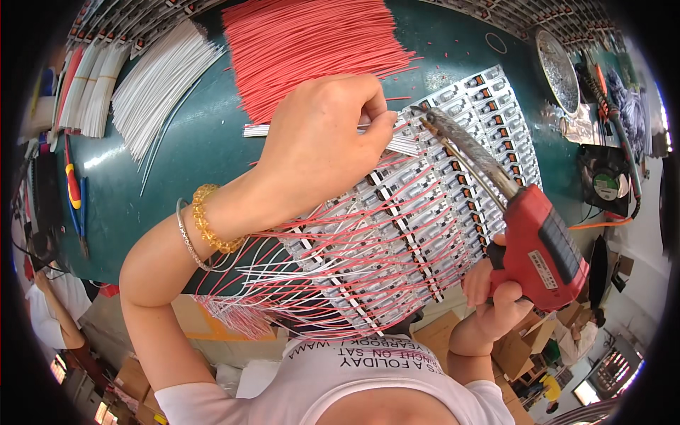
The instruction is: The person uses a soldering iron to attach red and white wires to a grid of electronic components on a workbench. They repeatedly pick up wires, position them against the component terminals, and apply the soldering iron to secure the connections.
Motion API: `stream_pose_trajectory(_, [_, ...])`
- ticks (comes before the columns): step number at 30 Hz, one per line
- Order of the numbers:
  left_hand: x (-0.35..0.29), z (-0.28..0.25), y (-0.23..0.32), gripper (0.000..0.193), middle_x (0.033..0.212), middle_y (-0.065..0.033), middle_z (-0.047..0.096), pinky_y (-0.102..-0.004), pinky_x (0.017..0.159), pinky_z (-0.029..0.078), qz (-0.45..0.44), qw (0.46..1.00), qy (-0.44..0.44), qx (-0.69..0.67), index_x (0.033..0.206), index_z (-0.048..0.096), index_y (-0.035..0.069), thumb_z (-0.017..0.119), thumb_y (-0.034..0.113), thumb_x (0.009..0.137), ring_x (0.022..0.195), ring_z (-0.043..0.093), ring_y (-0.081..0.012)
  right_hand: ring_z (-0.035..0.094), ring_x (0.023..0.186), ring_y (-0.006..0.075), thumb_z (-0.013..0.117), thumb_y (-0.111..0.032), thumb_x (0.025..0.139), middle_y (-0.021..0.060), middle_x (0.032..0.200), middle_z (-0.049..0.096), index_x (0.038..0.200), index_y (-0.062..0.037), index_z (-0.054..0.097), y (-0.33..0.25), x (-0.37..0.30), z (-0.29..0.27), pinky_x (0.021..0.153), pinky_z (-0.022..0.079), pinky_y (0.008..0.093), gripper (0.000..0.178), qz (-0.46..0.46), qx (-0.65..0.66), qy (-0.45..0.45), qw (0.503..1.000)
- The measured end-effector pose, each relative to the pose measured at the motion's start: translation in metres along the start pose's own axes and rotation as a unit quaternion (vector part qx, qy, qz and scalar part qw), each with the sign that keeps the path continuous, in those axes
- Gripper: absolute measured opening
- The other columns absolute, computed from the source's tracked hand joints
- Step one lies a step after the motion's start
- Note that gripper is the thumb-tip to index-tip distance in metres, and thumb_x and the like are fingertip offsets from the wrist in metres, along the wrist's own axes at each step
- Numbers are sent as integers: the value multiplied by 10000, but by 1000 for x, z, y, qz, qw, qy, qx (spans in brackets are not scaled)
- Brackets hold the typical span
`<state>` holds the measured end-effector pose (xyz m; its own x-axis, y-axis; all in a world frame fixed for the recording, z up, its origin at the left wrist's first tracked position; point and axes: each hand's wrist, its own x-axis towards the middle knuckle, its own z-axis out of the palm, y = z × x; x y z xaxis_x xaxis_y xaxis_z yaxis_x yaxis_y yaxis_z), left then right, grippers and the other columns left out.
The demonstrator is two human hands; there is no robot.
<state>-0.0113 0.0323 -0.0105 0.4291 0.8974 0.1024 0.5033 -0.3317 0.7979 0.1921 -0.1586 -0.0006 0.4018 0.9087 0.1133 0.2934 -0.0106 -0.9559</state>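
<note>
My right hand (492, 294) grips the handle of a red soldering gun (535, 248), whose metal tip points up and left over the circuit boards. Thumb and fingers of my left hand (322, 138) are closed on a small bunch of white wires (404, 145); their ends stick out on both sides of the hand. Beneath both hands lies a slanted panel of small circuit boards (418, 205) in rows, with dark and orange parts. Red and white wires (368, 273) run across its nearer rows and hang off toward my body. The exact contact at the tip is unclear.
Behind my left hand is a wide pile of red wires (312, 49), with white wires (166, 81) to its left. Red-and-yellow-handled pliers (73, 185) lie at far left. A round metal dish (557, 71) and a small black fan (605, 183) stand at the right.
</note>
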Motion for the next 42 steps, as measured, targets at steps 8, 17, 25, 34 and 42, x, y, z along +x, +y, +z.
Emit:
stream_pose_trajectory(8, [0,0,-1,152,669,-84,607,-289,572,443,1,1000,-2,5,752,585,-21,644,111,798,599,545,-151,383,351,95,533,-441,899,17,466,420,1117,141,421,-5,3,7,371,331,232,631,24,72,-11,997])
stream_pose_trajectory(17, [-1,1,-1,153,673,-88,611,-290,580,449,-6,1000,-1,18,752,586,-22,638,113,800,604,552,-154,383,348,113,496,-364,932,36,471,428,1097,147,411,-11,7,12,367,332,237,543,53,88,-3,995])
stream_pose_trajectory(25, [-1,1,1,164,672,-94,614,-299,577,444,0,1000,3,18,757,588,-24,635,127,800,601,551,-165,380,346,86,553,-524,853,-1,453,411,1162,162,376,-25,5,14,376,320,223,772,26,73,25,997])
stream_pose_trajectory(34, [-6,-3,6,101,790,-69,575,-278,600,435,75,996,29,28,779,613,-4,656,87,775,699,562,-166,382,349,80,571,-536,834,-8,452,418,1164,150,385,-17,-2,5,379,316,214,783,24,77,10,997])
stream_pose_trajectory(42, [-8,2,10,78,807,-89,551,-299,631,455,96,993,28,56,765,594,-14,658,28,755,721,569,-219,386,355,81,565,-544,839,-4,458,429,1169,147,384,-15,-12,3,369,305,213,787,50,100,41,993])
